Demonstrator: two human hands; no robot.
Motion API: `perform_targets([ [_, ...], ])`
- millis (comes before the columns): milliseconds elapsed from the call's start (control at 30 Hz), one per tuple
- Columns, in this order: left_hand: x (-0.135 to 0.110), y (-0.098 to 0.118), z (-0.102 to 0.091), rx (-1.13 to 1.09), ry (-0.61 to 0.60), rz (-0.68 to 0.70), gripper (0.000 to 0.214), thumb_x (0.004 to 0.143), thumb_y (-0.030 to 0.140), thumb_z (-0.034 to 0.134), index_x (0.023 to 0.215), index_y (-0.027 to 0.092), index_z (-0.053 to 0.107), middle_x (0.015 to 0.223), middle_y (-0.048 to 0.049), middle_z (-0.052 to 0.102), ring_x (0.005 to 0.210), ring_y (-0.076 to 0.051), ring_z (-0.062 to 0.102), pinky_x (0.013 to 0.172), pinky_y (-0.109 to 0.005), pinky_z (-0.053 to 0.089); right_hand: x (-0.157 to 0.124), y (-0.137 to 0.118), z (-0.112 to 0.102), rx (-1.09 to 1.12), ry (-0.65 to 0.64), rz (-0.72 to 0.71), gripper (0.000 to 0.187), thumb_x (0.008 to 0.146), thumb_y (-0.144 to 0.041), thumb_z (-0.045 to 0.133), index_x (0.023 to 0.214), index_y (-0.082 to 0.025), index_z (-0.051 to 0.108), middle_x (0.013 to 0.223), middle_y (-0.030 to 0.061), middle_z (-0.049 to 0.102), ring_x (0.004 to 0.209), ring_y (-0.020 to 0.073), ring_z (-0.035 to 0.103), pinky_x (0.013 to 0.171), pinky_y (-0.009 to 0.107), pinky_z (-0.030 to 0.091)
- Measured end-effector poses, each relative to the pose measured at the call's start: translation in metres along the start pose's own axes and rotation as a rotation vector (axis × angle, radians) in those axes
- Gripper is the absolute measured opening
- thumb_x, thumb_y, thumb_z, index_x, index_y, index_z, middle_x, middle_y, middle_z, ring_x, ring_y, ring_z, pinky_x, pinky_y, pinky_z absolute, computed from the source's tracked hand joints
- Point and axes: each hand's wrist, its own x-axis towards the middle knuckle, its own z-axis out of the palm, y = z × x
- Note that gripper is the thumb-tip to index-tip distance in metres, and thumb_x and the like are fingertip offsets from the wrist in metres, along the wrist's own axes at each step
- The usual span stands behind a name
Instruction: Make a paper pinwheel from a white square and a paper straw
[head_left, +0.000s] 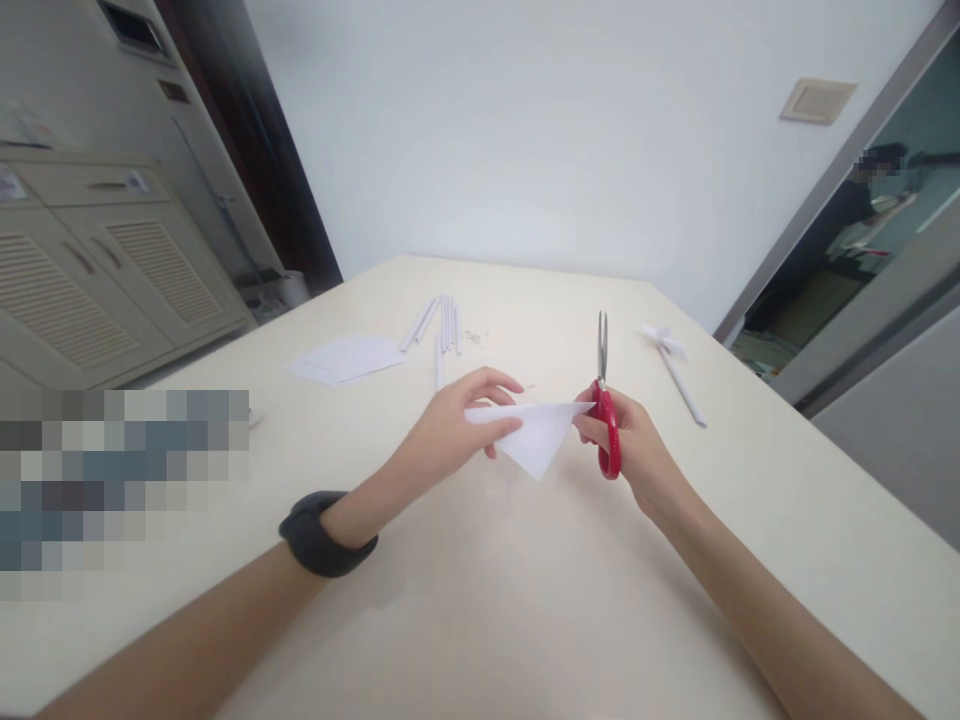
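Note:
A white sheet of paper (541, 440), folded into a triangle, is held above the table between my hands. My left hand (474, 412) pinches its left end between thumb and fingers. At the paper's right corner is my right hand (619, 425), which holds red-handled scissors (609, 435). The scissor blades point away from me, nearly closed, and do not touch the paper. My right fingertips are at the paper's corner; whether they grip it is hard to make out.
White paper sheets (349, 360) lie at the left of the table (480, 620). Several rolled paper sticks (448, 325) lie farther back, beside small rings. A paper pinwheel on a stick (679, 380) lies at the right. Behind a doorway, a person (832, 225) is visible.

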Motion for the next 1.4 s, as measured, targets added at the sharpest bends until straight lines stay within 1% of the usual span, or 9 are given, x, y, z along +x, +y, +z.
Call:
perform_targets([
  [133,0.002,0.003,-0.004,-0.093,0.191,0.009,0.026,0.074,0.030,0.064,0.098,0.021,0.057,0.088,-0.0006,0.062,0.056,-0.009,0.054,0.054,-0.023,0.046,-0.002,-0.001,0.000,-0.033,-0.032,0.005,0.007,0.074,-0.022,0.058,0.074,-0.019,0.051,0.066,-0.0029,0.050,0.061,0.0116,0.044,0.050,0.024,0.030],
  [233,0.004,-0.002,-0.006,-0.206,0.255,0.007,0.027,0.074,0.027,0.066,0.098,0.021,0.056,0.071,0.0032,0.059,0.055,-0.008,0.048,0.054,-0.020,0.040,-0.002,0.001,0.001,-0.067,-0.070,-0.014,0.012,0.076,-0.028,0.061,0.075,-0.020,0.052,0.069,-0.0025,0.052,0.065,0.0126,0.047,0.054,0.024,0.032],
  [333,0.007,-0.006,-0.008,-0.277,0.269,0.030,0.022,0.073,0.027,0.066,0.092,0.020,0.056,0.067,0.0039,0.056,0.058,-0.008,0.046,0.055,-0.020,0.036,-0.002,0.003,0.001,-0.061,-0.084,-0.047,0.017,0.079,-0.037,0.059,0.076,-0.021,0.053,0.070,-0.0023,0.052,0.067,0.0131,0.047,0.056,0.025,0.034],
  [533,0.004,-0.001,-0.002,-0.170,0.034,0.013,0.017,0.080,0.033,0.057,0.083,0.017,0.061,0.073,-0.0001,0.059,0.062,-0.011,0.048,0.054,-0.021,0.033,-0.002,-0.002,-0.001,0.040,-0.124,-0.104,0.020,0.085,-0.038,0.053,0.077,-0.019,0.055,0.082,0.0000,0.056,0.069,0.0119,0.046,0.064,0.026,0.037],
  [667,-0.002,0.003,0.006,-0.048,-0.155,-0.073,0.024,0.082,0.039,0.052,0.081,0.017,0.063,0.070,0.0001,0.058,0.061,-0.012,0.050,0.052,-0.022,0.034,-0.004,-0.002,0.003,-0.005,-0.196,-0.093,0.014,0.081,-0.032,0.058,0.077,-0.020,0.055,0.075,-0.0014,0.054,0.068,0.0120,0.045,0.059,0.025,0.033],
  [767,-0.004,0.003,0.009,0.058,-0.245,-0.063,0.026,0.083,0.040,0.049,0.078,0.018,0.063,0.067,0.0014,0.055,0.057,-0.011,0.048,0.048,-0.021,0.031,-0.008,-0.001,0.008,0.020,-0.264,-0.098,0.011,0.081,-0.027,0.057,0.074,-0.019,0.054,0.070,-0.0028,0.050,0.067,0.0116,0.045,0.059,0.025,0.033],
  [900,-0.003,-0.001,0.010,0.194,-0.274,0.034,0.034,0.086,0.044,0.045,0.070,0.017,0.060,0.065,0.0023,0.053,0.058,-0.010,0.044,0.050,-0.022,0.030,-0.010,0.000,0.012,0.033,-0.285,-0.030,0.008,0.078,-0.024,0.059,0.075,-0.020,0.053,0.065,-0.0053,0.044,0.058,0.0089,0.039,0.054,0.023,0.031],
  [1133,-0.002,-0.004,0.010,0.249,-0.305,0.044,0.021,0.086,0.035,0.047,0.087,0.020,0.063,0.079,0.0012,0.060,0.065,-0.011,0.050,0.058,-0.022,0.036,-0.008,0.002,0.012,0.024,-0.229,0.006,0.008,0.078,-0.022,0.055,0.072,-0.019,0.051,0.064,-0.0038,0.048,0.064,0.0114,0.045,0.057,0.024,0.033],
  [1400,-0.002,-0.007,0.008,0.252,-0.279,0.066,0.024,0.083,0.036,0.050,0.074,0.017,0.062,0.075,0.0003,0.060,0.066,-0.012,0.050,0.059,-0.023,0.036,-0.008,0.001,0.012,-0.007,-0.222,0.029,0.006,0.074,-0.021,0.060,0.076,-0.020,0.054,0.064,-0.0048,0.048,0.060,0.0099,0.043,0.056,0.024,0.032],
])
